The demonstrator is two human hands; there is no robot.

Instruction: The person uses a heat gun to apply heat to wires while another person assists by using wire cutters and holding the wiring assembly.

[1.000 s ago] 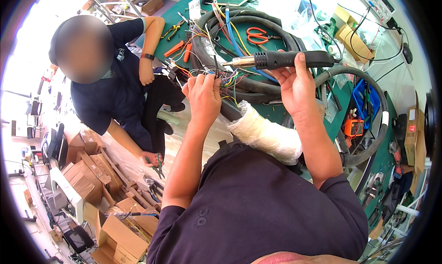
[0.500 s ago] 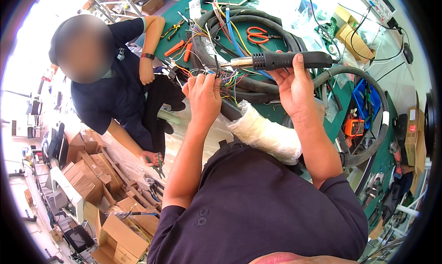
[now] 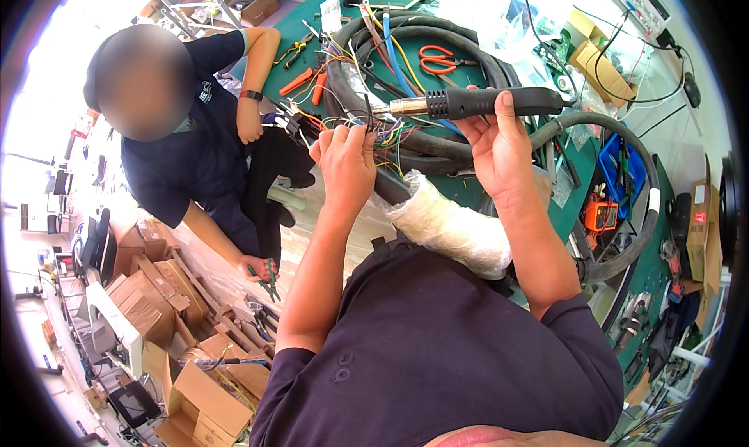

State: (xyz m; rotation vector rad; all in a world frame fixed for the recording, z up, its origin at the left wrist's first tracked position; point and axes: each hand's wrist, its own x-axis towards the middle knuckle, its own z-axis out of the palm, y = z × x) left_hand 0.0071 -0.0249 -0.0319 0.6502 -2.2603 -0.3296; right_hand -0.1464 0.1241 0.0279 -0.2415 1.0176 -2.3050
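Observation:
My right hand point(image 3: 499, 150) holds a black hot air gun point(image 3: 527, 101) level, its fingers below and thumb in front. The gun's metal nozzle point(image 3: 407, 107) points left, just above my left hand point(image 3: 346, 162). That hand is closed, pinching thin wires; a short black sleeve or lead stands up beside its fingertips. Around it fan out many coloured wires point(image 3: 399, 136) from the end of a thick black cable point(image 3: 390, 186). Clear wrap covers the nearer stretch of that cable, making a pale bundle point(image 3: 452, 222) against my body. My fingers hide exactly which wires are pinched.
Coiled black cable point(image 3: 460, 30) lies on the green table point(image 3: 300, 26), with orange-handled scissors point(image 3: 441, 58) and pliers point(image 3: 295, 53) nearby. A blue tray point(image 3: 622, 174) and orange multimeter point(image 3: 601, 215) are at right. At left, a co-worker's hand point(image 3: 257, 269) holds pliers above cardboard boxes point(image 3: 207, 396).

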